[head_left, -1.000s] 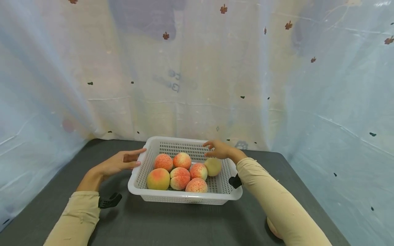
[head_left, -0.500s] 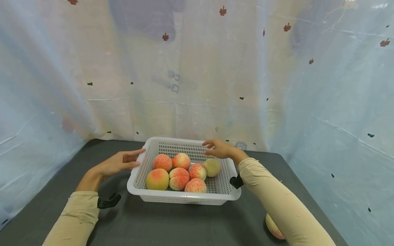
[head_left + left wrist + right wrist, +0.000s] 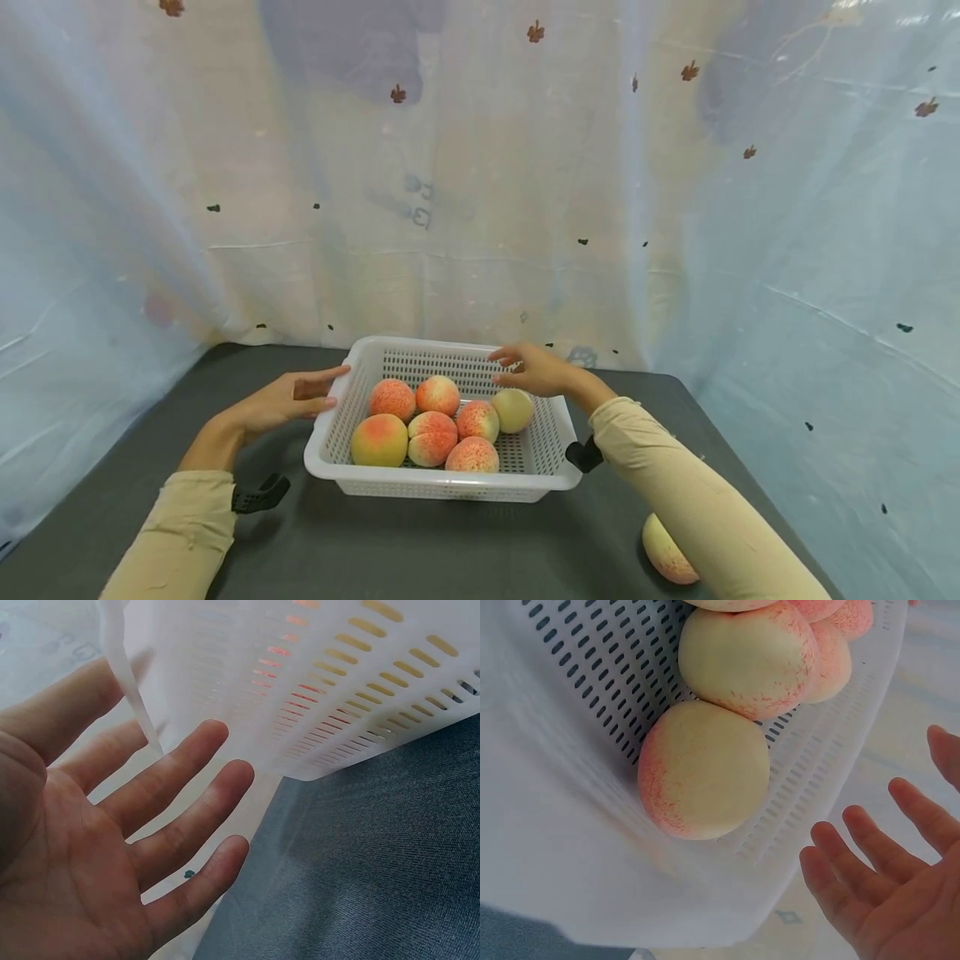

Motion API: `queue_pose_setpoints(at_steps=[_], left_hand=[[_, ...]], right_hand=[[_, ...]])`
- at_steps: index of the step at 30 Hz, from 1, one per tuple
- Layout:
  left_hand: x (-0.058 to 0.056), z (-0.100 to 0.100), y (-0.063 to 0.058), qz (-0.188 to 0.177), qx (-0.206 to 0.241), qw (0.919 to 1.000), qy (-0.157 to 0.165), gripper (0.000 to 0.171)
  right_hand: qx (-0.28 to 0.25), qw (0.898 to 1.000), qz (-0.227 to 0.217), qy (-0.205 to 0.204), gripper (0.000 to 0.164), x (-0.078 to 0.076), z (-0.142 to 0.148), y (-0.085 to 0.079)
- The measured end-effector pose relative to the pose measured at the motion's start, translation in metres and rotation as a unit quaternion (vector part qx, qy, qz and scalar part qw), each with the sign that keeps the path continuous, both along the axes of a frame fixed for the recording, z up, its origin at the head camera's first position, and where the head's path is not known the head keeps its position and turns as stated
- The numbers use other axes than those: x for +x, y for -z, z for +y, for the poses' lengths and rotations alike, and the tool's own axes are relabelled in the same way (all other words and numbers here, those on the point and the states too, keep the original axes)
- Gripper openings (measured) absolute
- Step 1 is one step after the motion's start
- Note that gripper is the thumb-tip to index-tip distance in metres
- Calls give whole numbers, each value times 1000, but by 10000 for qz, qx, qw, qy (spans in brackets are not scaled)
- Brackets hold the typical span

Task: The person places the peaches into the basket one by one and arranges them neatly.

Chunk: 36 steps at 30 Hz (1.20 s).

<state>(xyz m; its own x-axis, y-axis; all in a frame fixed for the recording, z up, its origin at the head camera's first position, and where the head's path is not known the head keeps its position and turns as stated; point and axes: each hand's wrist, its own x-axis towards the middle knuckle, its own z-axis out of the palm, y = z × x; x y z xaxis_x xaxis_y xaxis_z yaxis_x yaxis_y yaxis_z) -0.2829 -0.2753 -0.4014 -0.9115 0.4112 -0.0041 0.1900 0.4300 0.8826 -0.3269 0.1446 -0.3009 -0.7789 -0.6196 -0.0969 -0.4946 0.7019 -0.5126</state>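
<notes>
A white perforated plastic basket [image 3: 450,492] sits on the dark table with several peaches in it, among them a yellow-red peach [image 3: 379,440] and a pale yellow peach [image 3: 513,411]. My left hand [image 3: 281,404] is at the basket's left rim, thumb and forefinger touching it. In the left wrist view the other fingers [image 3: 196,817] spread out straight beneath the rim. Over the far right part of the basket hovers my right hand [image 3: 534,369], fingers relaxed and holding nothing, near the pale peach. The right wrist view has its fingertips beside the basket's rim.
Another peach [image 3: 667,552] lies on the table [image 3: 420,558] at the near right, partly covered by the right sleeve [image 3: 697,500]. A pale patterned plastic sheet [image 3: 480,167] hangs behind the table and along both sides.
The head view has shifted slightly, so the basket and hands appear a little further left. More of the peach beside the right sleeve shows. Both hands stay almost still at the basket.
</notes>
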Motion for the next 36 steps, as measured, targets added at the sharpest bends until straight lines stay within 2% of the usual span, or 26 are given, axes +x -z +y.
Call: queue_pose_setpoints(at_steps=[10,16,27,36], left_hand=[[2,-3,-1,45,-26,10000,-3,72],[3,-3,0,-24,-87,9999,-95,72],[2,-2,-1,-32,-129,9999,-94,73],[2,-1,-2,54,16,10000,46,72]], right_hand=[[-258,9995,70,-160,50,10,13,0],[-592,9976,108,-349,49,22,25,-2],[-1048,9942,123,-228,50,52,53,-9],[-1194,9925,272,-5,50,75,93,-7]])
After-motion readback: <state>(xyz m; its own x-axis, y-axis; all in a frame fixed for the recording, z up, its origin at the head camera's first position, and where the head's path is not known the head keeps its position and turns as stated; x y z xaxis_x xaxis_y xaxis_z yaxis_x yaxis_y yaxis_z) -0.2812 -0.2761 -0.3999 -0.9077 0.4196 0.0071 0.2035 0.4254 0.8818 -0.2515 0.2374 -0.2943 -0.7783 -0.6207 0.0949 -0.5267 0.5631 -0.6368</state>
